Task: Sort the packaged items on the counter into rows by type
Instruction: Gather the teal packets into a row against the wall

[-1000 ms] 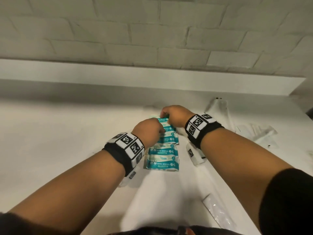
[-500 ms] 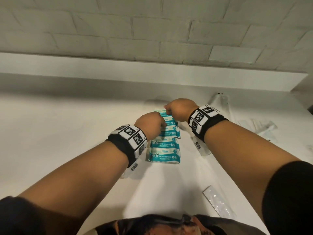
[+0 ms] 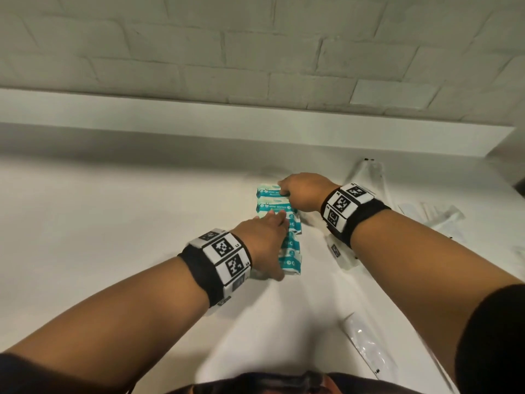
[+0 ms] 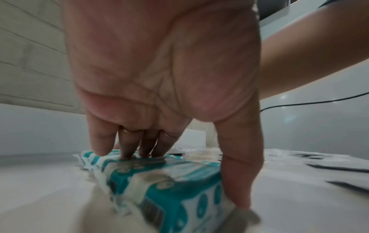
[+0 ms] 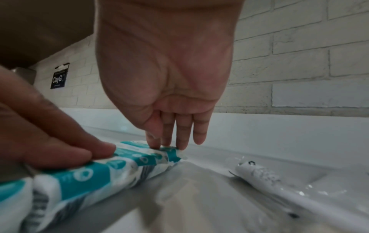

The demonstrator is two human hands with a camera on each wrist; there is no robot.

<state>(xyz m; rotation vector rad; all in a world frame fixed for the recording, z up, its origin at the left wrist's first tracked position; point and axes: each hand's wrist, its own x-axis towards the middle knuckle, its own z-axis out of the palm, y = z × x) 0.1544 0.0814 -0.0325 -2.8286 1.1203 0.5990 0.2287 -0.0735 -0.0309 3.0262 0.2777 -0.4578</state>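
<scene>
Several teal-and-white mini wipes packs [image 3: 292, 261] lie in one row running away from me on the white counter [image 3: 113, 223]. My left hand [image 3: 277, 243] lies flat over the near part of the row. Its straight fingers [image 4: 127, 149] press on top of the packs [image 4: 159, 181], and its thumb [image 4: 237, 181] runs along their right side. My right hand [image 3: 285, 191] is at the far end, fingertips [image 5: 171, 144] touching the end of the farthest pack [image 5: 143, 151]. The left hand's fingers [image 5: 60, 141] show beside it. The packs under the left palm are hidden.
Clear and white long sachets lie on the right: one near me [image 3: 366, 348], one under the right wrist [image 3: 339, 253], one far back [image 3: 369, 177], and a loose pile [image 3: 431, 216]. A white wrapped item [image 5: 259, 173] lies right of the row. A raised ledge [image 3: 255, 126] and brick wall stand behind.
My left hand has gone from curled at the row's middle to flat over the near packs. My right hand has stayed at the far end of the row.
</scene>
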